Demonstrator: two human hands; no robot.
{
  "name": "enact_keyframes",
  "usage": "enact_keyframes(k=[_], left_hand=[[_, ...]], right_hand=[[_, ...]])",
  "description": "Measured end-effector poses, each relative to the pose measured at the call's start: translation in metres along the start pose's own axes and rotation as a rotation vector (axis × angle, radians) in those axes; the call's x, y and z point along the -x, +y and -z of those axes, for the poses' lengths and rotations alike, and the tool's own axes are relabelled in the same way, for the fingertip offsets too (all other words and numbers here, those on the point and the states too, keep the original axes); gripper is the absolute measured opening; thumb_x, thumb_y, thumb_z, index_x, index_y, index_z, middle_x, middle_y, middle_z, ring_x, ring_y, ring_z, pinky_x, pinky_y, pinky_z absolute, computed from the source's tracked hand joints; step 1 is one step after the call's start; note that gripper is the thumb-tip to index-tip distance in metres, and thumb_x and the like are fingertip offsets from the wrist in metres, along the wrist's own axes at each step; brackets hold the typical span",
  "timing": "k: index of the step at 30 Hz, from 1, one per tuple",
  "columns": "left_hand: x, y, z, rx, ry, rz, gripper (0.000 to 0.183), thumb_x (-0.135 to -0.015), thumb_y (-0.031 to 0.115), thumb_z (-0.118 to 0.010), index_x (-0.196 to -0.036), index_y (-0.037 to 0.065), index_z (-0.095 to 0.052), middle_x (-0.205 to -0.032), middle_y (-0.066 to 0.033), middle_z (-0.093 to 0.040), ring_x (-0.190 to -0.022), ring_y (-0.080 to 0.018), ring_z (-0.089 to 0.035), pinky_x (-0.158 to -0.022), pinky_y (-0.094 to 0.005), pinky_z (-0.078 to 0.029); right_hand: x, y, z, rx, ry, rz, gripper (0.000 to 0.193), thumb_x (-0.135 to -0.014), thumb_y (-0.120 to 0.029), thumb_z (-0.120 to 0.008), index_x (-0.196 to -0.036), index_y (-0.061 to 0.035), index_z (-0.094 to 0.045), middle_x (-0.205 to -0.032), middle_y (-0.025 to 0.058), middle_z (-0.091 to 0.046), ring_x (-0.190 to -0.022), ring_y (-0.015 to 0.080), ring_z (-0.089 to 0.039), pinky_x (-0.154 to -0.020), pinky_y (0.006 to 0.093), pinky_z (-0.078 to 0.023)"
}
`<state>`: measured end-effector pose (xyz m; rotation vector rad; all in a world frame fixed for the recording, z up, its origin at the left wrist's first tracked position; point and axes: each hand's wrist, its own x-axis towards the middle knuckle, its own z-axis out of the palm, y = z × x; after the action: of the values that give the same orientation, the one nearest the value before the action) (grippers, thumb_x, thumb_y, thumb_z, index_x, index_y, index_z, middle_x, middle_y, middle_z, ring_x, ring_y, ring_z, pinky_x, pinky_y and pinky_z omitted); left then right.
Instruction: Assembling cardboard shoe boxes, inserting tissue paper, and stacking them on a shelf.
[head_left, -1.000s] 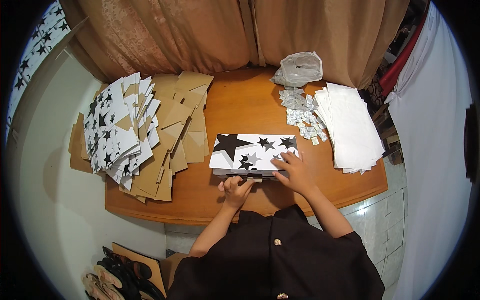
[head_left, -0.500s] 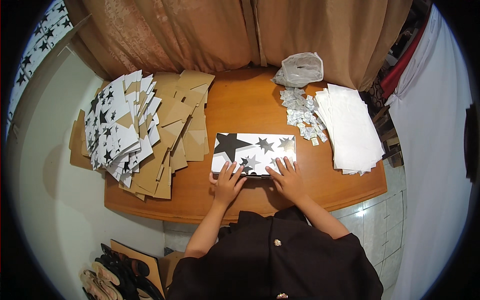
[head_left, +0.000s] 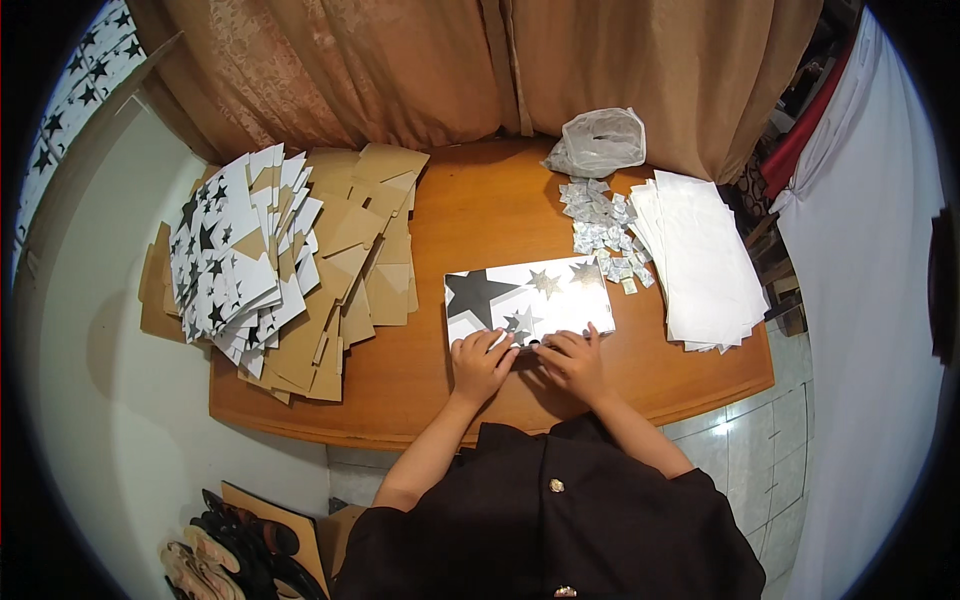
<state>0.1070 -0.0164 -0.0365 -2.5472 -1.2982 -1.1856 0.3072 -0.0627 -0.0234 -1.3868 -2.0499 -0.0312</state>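
Observation:
A closed white cardboard box [head_left: 560, 305] with black and grey stars lies slightly askew on the wooden table in front of me. My left hand [head_left: 482, 366] grips its near edge left of the middle, fingertips on the lid and thumb toward the front flap. On the right part of that same edge, my right hand [head_left: 575, 364] has bent fingers pressed against the lid and front side. Both thumbs come close together by the small dark notch at the middle of the front. The front face is mostly hidden by my hands.
At left, flat star-printed box blanks [head_left: 225, 245] overlap brown cardboard blanks [head_left: 345, 250]. Small silvery packets [head_left: 605, 225] lie beyond the box, below a clear plastic bag [head_left: 605, 140]. White paper sheets [head_left: 700, 265] are stacked at right. Shoes [head_left: 240, 545] stand at lower left.
The box has shifted to the right and turned a little counter-clockwise. Both hands have moved with it and closer together, their fingers now more bent at the front edge.

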Motion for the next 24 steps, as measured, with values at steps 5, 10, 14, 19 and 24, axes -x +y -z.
enact_keyframes(k=[5,10,14,19,24], left_hand=[[-0.004,0.009,-0.002,0.036,0.026,0.076,0.032,-0.065,0.033,-0.077,-0.088,0.013,-0.069,-0.096,-0.0009,-0.062,-0.094,-0.0203,-0.054,-0.08,-0.037,-0.033],[-0.005,0.012,-0.005,0.037,0.04,0.125,0.03,-0.064,0.033,-0.077,-0.084,0.013,-0.069,-0.094,-0.0003,-0.062,-0.093,-0.0202,-0.053,-0.08,-0.0367,-0.032],[-0.005,0.013,-0.008,0.02,0.03,0.15,0.027,-0.066,0.033,-0.076,-0.087,0.016,-0.07,-0.092,0.0005,-0.061,-0.092,-0.0194,-0.053,-0.078,-0.0366,-0.031],[-0.006,0.009,-0.007,-0.023,0.027,0.069,0.026,-0.07,0.033,-0.073,-0.092,0.019,-0.07,-0.089,0.0011,-0.06,-0.089,-0.0178,-0.053,-0.076,-0.0369,-0.029],[-0.001,0.008,-0.019,-0.07,-0.019,0.068,0.025,-0.075,0.028,-0.069,-0.097,0.016,-0.069,-0.113,-0.0029,-0.062,-0.108,-0.0238,-0.053,-0.091,-0.0432,-0.03]], right_hand=[[0.011,0.008,-0.024,0.015,0.046,0.033,0.029,-0.073,-0.017,-0.068,-0.101,-0.021,-0.064,-0.102,-0.0034,-0.06,-0.101,0.0167,-0.055,-0.097,0.0555,-0.028],[0.011,0.009,-0.027,0.048,0.089,0.086,0.027,-0.073,-0.015,-0.067,-0.099,-0.0195,-0.064,-0.102,-0.0037,-0.061,-0.1,0.0169,-0.055,-0.096,0.0535,-0.029],[0.006,0.008,-0.028,0.059,0.114,0.036,0.025,-0.074,-0.013,-0.065,-0.099,-0.0173,-0.064,-0.101,-0.0024,-0.061,-0.096,0.0182,-0.057,-0.093,0.0491,-0.032],[-0.006,0.008,-0.018,-0.08,0.196,-0.115,0.022,-0.075,-0.014,-0.066,-0.097,-0.0135,-0.064,-0.102,0.0011,-0.062,-0.093,0.0197,-0.059,-0.087,0.0399,-0.04],[-0.007,0.016,-0.022,0.057,0.217,0.011,0.014,-0.074,-0.013,-0.069,-0.087,-0.0098,-0.066,-0.097,0.0029,-0.066,-0.094,0.0194,-0.06,-0.077,0.0389,-0.044]])
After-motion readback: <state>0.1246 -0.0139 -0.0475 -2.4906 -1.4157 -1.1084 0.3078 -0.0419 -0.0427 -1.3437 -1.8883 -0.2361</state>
